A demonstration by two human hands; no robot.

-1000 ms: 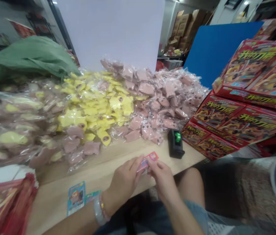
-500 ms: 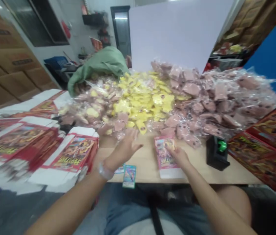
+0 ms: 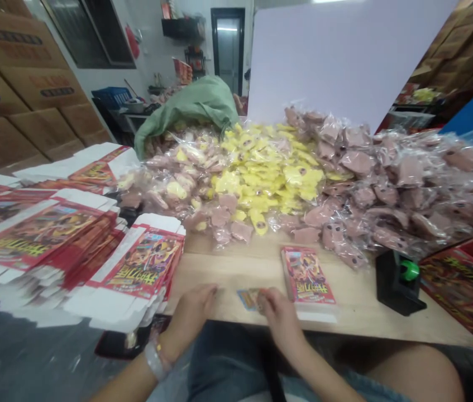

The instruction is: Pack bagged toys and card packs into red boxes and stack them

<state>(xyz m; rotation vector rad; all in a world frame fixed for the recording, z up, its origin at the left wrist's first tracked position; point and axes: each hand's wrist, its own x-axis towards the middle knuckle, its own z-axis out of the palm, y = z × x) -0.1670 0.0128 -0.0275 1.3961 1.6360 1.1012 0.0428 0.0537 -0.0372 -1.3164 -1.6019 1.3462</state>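
Observation:
My right hand (image 3: 280,318) is closed in a pinch on the edge of a small trading card (image 3: 248,300), low over the front of the wooden table. To its left my left hand (image 3: 192,312) hovers near the table's front edge, its fingers loosely bent and somewhat blurred, with nothing visible in them. A red printed box (image 3: 309,276) with a white end flap lies flat just right of my right hand. Beside my left hand is a stack of flattened red-and-white boxes (image 3: 144,259).
Bagged yellow plush pieces (image 3: 267,173) and bagged pinkish-brown pieces (image 3: 387,178) heap across the back. A green sack (image 3: 190,106) slumps behind them. A black tape dispenser (image 3: 397,282) stands at right. More flattened boxes (image 3: 47,229) and cardboard cartons (image 3: 30,84) fill the left.
My right hand has let go of the red box and moved left to a card. My left hand has drawn back toward the front edge. The view has shifted left.

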